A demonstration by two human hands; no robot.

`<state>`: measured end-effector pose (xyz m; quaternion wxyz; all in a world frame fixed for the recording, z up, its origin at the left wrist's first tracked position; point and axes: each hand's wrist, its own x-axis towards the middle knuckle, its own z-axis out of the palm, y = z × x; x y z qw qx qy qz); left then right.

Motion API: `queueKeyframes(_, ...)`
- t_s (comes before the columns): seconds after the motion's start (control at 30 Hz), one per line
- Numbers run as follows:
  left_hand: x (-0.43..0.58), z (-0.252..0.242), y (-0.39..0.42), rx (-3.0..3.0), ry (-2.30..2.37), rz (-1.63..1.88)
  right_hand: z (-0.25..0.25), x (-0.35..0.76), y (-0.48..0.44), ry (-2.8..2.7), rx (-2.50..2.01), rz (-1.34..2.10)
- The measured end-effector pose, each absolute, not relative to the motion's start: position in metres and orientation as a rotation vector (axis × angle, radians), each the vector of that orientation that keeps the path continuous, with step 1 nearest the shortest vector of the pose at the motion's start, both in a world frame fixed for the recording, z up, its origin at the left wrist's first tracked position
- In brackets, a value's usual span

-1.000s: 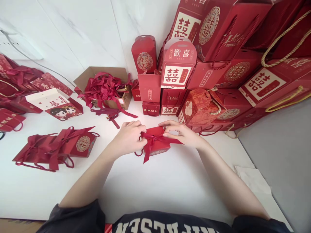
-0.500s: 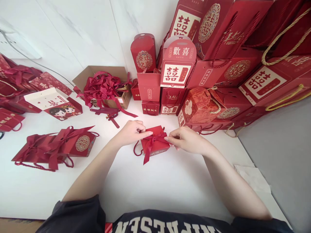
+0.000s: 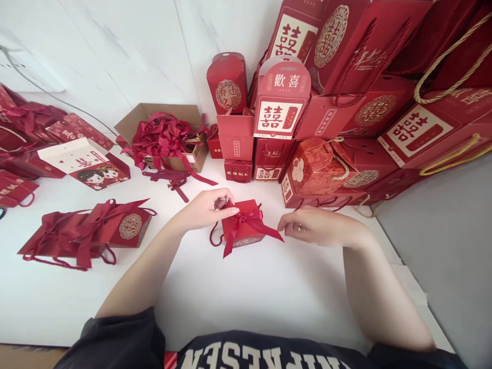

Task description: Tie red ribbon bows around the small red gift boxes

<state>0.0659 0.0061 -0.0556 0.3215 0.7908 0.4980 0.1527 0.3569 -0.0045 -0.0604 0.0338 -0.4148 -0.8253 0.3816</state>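
A small red gift box with a twisted cord handle sits on the white table in front of me. Across its top lies a dark red satin ribbon tied in a bow, its two tails spread down left and right. My left hand is at the box's upper left, thumb and curled fingers pinching the ribbon by the bow; the exact contact is partly hidden. Just right of the right ribbon tail, my right hand hovers with bent, loosely parted fingers and nothing visible in them.
Stacked red gift boxes line the back and right. A cardboard box behind my left hand overflows with red ribbons. Ribbon-tied boxes lie at left, near a box with cartoon figures. A grey surface borders the right.
My right hand has let go of the ribbon's right tail and moved right; that tail now points out toward lower right. My left hand has shifted slightly left.
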Motion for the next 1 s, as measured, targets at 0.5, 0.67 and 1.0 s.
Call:
queueKeyframes(0.5, 0.101, -0.058, -0.040, 2.576, 1.708, 0.233, -0.094, 0.305, 0.001, -2.171, -0.947, 1.004)
queueKeyframes(0.67, 0.085, -0.046, -0.027, 2.208, 1.539, 0.228, -0.096, 0.307, 0.003, -2.137, -1.004, 1.083)
queueKeyframes(1.0, 0.058, -0.048, -0.005, 1.949, 1.375, 0.121, -0.100, 0.304, 0.007, -2.097, -1.038, 1.080)
